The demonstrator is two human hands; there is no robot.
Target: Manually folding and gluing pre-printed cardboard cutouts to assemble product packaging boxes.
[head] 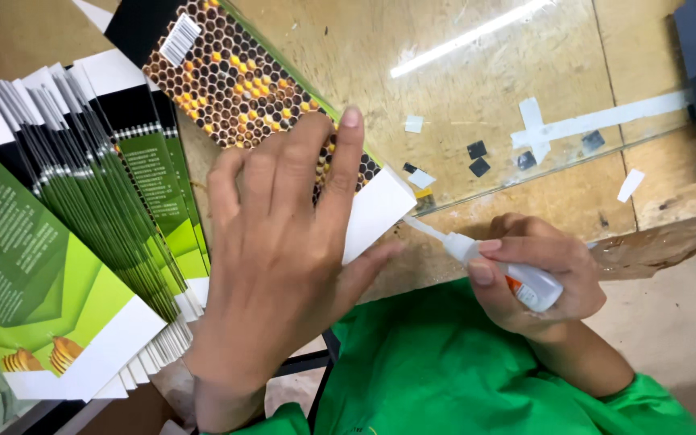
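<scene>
I have one flat carton (239, 80) under my open left hand (283, 242), one glue bottle (517, 274) gripped in my closed right hand (537, 278), and a fanned stack of cartons (74, 234) too many to count at my left. The bottle lies slanted, nozzle pointing up-left at the carton's white flap (376, 211), which sits at the near table (477, 97) edge. Bare tabletop opens beyond to the right.

We note the flat carton (243, 80): black ground, honeycomb pattern in brown and amber-yellow, white flap, thin green edge. The fanned stack of cartons (66, 234) shows dark and lime green panels, black bands, white margins, small golden motifs. The glue bottle (517, 278) is translucent white with an orange-and-white label. Sleeves (445, 370) bright green. Worktop (477, 89) pale tan, with white and black scraps.
</scene>
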